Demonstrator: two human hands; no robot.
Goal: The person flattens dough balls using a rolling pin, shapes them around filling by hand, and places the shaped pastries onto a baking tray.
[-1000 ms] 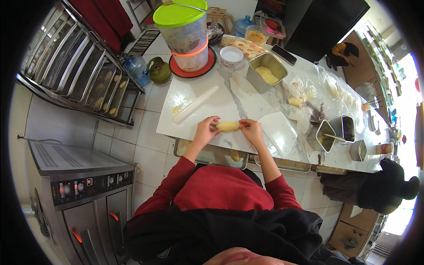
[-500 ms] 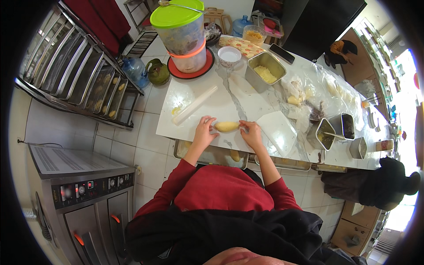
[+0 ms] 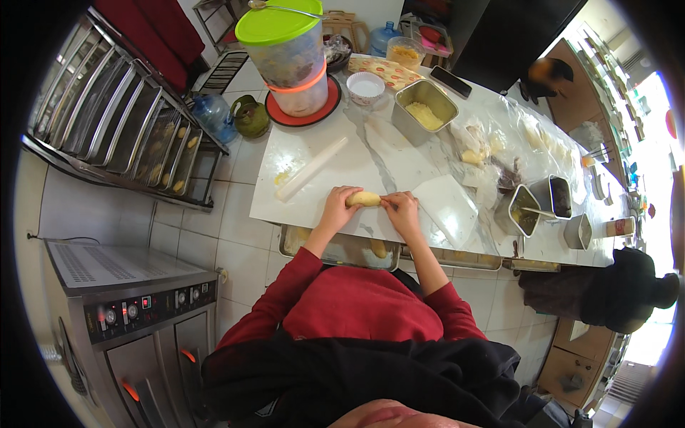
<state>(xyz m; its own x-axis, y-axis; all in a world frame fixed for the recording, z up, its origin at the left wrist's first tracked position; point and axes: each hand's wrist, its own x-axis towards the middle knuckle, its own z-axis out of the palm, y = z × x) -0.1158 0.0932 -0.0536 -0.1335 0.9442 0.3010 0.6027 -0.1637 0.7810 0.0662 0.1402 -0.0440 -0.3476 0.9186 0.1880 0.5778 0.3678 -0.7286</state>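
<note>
A pale yellow, oblong dough roll [image 3: 365, 199] lies on the white marbled table [image 3: 328, 214] near its front edge. Around its left end curl the fingers of my left hand [image 3: 341, 207]. The fingertips of my right hand [image 3: 403, 208] pinch its right end. Behind my left hand rests a white rolling pin [image 3: 312, 170], set at a slant. To the right of my right hand lies a flat white sheet or board [image 3: 447, 210]. A tray [image 3: 335, 251] with another dough roll [image 3: 378, 248] sits just below the table edge.
Farther back stand a metal tin [image 3: 437, 107] of pale shreds, a paper bowl [image 3: 365, 88] and stacked tubs [image 3: 289, 64]. Plastic bags [image 3: 528, 135] and metal containers [image 3: 517, 210] fill the right side. A tray rack [image 3: 135, 121] and an oven [image 3: 135, 299] are at left; people are at right.
My left hand has moved in and closed around the roll's left end. My right fingers now pinch its right end, and the roll has shifted slightly. The view has tilted a little.
</note>
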